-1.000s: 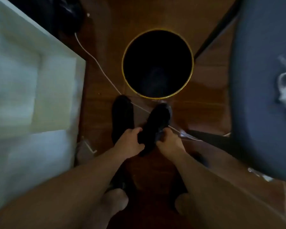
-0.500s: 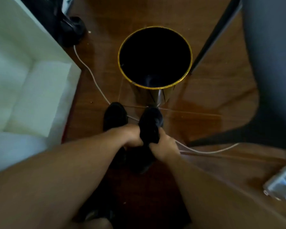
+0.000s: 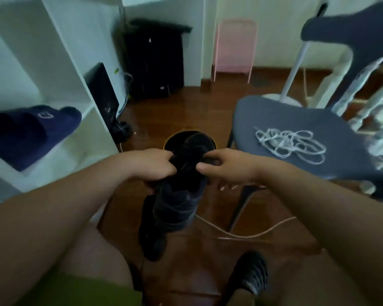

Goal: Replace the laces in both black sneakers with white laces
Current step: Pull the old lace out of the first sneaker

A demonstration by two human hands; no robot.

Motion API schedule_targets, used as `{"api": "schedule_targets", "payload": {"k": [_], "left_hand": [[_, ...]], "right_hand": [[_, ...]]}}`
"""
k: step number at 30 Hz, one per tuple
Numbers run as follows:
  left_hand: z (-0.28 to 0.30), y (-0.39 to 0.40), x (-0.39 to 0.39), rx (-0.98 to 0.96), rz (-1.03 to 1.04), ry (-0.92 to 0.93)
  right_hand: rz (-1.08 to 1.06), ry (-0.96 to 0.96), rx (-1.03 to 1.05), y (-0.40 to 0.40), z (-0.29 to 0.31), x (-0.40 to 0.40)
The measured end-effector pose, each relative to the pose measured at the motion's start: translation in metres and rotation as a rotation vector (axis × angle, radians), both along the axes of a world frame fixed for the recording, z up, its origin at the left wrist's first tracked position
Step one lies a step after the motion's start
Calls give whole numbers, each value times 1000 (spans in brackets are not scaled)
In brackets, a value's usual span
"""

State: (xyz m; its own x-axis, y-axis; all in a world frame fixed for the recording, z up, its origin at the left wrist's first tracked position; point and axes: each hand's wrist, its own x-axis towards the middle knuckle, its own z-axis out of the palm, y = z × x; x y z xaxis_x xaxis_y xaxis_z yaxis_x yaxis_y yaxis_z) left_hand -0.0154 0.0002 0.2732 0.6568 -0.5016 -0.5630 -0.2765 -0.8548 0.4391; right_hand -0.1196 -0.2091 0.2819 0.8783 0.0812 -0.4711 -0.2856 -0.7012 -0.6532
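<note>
I hold two black sneakers up off the floor in front of me. The upper sneaker [image 3: 181, 191] stands toe-up between both hands. The lower sneaker [image 3: 152, 237] hangs below and to the left of it. My left hand [image 3: 154, 165] grips the sneakers from the left and my right hand [image 3: 224, 167] pinches the upper sneaker's top from the right. Dark laces cannot be made out against the black shoes. A loose tangle of white laces [image 3: 290, 146] lies on the grey chair seat [image 3: 263, 120] to my right, apart from both hands.
A black bin with a gold rim [image 3: 167, 142] stands on the wooden floor just behind the sneakers. A white shelf unit [image 3: 80, 120] with navy slippers [image 3: 31, 129] is on the left. A white cable [image 3: 241, 235] crosses the floor. My sandalled foot [image 3: 250, 277] is at lower right.
Both sneakers have come up from the floor in my hands. My head has tilted up, so the chair seat with the white laces and the shelf now show.
</note>
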Motion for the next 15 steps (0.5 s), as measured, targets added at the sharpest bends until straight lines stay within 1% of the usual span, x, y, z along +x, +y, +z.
{"api": "schedule_targets", "payload": {"k": [3, 5, 7, 9, 11, 15], "left_hand": [[34, 13, -22, -156, 24, -253], [45, 15, -34, -273, 68, -379], [44, 13, -39, -371, 103, -476], [37, 10, -39, -434, 130, -546], [27, 8, -35, -460, 171, -573], [15, 1, -28, -442, 228, -593]], "right_hand": [[-21, -264, 6, -8, 39, -13], [-90, -464, 4, -8, 44, -12], [-188, -608, 58, -3, 42, -8], [-204, -682, 64, 4, 41, -3], [-141, -705, 31, 12, 40, 2], [-161, -752, -20, 22, 33, 4]]}}
